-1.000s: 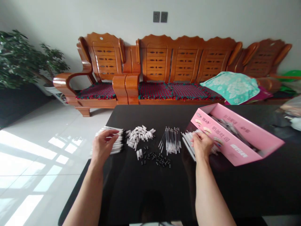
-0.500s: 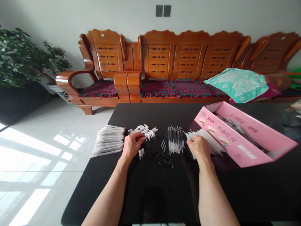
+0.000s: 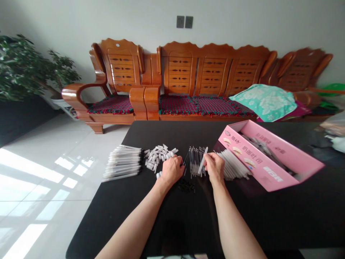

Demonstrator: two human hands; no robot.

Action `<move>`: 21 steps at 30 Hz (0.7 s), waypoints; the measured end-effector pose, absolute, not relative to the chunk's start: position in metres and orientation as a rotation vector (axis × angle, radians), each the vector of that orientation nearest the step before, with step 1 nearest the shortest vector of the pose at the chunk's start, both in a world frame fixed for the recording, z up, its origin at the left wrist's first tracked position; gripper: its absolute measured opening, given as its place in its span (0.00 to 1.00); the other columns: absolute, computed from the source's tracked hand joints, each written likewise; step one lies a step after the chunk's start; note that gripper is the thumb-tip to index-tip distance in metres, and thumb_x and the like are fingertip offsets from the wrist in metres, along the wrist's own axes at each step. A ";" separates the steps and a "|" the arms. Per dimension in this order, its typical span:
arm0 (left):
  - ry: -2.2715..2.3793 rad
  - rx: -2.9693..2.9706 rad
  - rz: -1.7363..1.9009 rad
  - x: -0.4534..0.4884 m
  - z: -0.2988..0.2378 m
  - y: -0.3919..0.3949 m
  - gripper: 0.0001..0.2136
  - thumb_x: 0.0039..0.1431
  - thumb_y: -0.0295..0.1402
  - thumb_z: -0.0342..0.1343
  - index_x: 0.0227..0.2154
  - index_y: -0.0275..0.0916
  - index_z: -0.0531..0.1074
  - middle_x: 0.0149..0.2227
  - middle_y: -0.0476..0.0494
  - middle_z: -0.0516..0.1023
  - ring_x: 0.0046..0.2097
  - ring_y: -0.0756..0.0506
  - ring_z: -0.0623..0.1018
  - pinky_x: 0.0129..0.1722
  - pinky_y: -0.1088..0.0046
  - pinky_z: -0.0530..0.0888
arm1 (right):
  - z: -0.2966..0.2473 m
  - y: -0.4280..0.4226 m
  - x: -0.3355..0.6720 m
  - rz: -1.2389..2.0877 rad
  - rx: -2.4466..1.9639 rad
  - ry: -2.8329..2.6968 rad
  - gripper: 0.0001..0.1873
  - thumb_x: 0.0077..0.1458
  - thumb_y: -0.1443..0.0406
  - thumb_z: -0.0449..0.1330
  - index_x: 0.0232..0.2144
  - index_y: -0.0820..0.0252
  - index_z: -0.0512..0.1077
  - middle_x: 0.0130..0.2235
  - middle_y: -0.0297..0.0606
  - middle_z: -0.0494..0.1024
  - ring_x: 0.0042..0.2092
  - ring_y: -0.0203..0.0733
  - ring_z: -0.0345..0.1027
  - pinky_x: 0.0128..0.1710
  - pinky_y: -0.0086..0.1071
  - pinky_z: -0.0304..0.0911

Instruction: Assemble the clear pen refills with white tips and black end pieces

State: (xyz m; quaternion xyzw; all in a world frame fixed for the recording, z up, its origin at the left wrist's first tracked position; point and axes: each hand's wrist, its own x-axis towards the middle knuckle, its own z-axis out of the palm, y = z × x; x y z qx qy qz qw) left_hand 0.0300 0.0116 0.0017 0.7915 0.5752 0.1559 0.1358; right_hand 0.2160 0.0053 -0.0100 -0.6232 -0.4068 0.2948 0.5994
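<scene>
My right hand (image 3: 214, 167) is closed on a clear pen barrel (image 3: 202, 160), held tilted over the bunch of thin refills (image 3: 195, 159). My left hand (image 3: 171, 169) rests curled on the black table (image 3: 167, 223), over the small black tips (image 3: 185, 186) and beside the heap of white caps (image 3: 159, 154); what its fingers hold is hidden. A stack of white finished pens (image 3: 123, 165) lies at the table's left edge. More clear barrels (image 3: 233, 163) lie to the right of my right hand.
An open pink carton (image 3: 272, 169) with pen parts stands at the right of the table. Behind the table are a wooden sofa (image 3: 212, 79) and armchair (image 3: 113, 82), a teal cloth (image 3: 265, 100) on the seat, and a plant (image 3: 24, 68) at left.
My left hand left the finished pens and moved right to the black tips. My right hand left the barrel pile with one barrel and moved left over the refills.
</scene>
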 end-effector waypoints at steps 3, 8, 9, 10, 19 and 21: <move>1.742 2.312 0.405 0.031 0.004 0.011 0.06 0.57 0.28 0.53 0.35 0.38 0.75 0.38 0.37 0.79 0.38 0.41 0.79 0.35 0.69 0.71 | -0.011 0.005 0.216 0.696 -1.430 -0.940 0.11 0.48 0.59 0.63 0.22 0.61 0.72 0.13 0.27 0.68 0.14 0.31 0.58 0.12 0.22 0.52; 1.846 2.335 0.253 0.030 0.005 0.010 0.10 0.58 0.29 0.50 0.35 0.33 0.76 0.36 0.30 0.80 0.37 0.38 0.81 0.35 0.68 0.72 | -0.012 0.009 0.214 0.832 -1.307 -0.756 0.12 0.45 0.59 0.64 0.23 0.62 0.70 0.15 0.31 0.73 0.12 0.30 0.59 0.09 0.21 0.48; 1.854 2.329 0.224 0.029 0.005 0.010 0.10 0.58 0.28 0.50 0.35 0.33 0.77 0.36 0.30 0.80 0.37 0.38 0.81 0.35 0.68 0.72 | -0.012 0.010 0.214 0.873 -1.265 -0.707 0.12 0.44 0.59 0.65 0.23 0.62 0.70 0.16 0.33 0.75 0.12 0.30 0.60 0.09 0.21 0.46; 1.857 2.324 0.205 0.029 0.005 0.010 0.10 0.58 0.28 0.50 0.34 0.32 0.77 0.35 0.29 0.80 0.37 0.38 0.81 0.35 0.68 0.72 | -0.012 0.011 0.214 0.911 -1.225 -0.667 0.12 0.44 0.59 0.65 0.23 0.62 0.70 0.18 0.35 0.76 0.12 0.31 0.61 0.08 0.20 0.45; 1.663 2.075 0.756 -0.008 0.007 0.010 0.06 0.56 0.29 0.53 0.26 0.39 0.73 0.25 0.44 0.78 0.29 0.45 0.78 0.32 0.72 0.70 | -0.015 0.012 0.220 1.083 -0.995 -0.579 0.14 0.41 0.61 0.69 0.29 0.64 0.72 0.24 0.42 0.81 0.17 0.36 0.70 0.10 0.22 0.56; 1.474 1.887 0.881 -0.016 0.004 0.010 0.04 0.55 0.30 0.55 0.26 0.40 0.72 0.23 0.47 0.77 0.26 0.47 0.77 0.29 0.73 0.71 | -0.014 0.011 0.221 1.097 -0.962 -0.582 0.14 0.41 0.63 0.69 0.30 0.65 0.73 0.25 0.42 0.82 0.18 0.36 0.71 0.11 0.22 0.59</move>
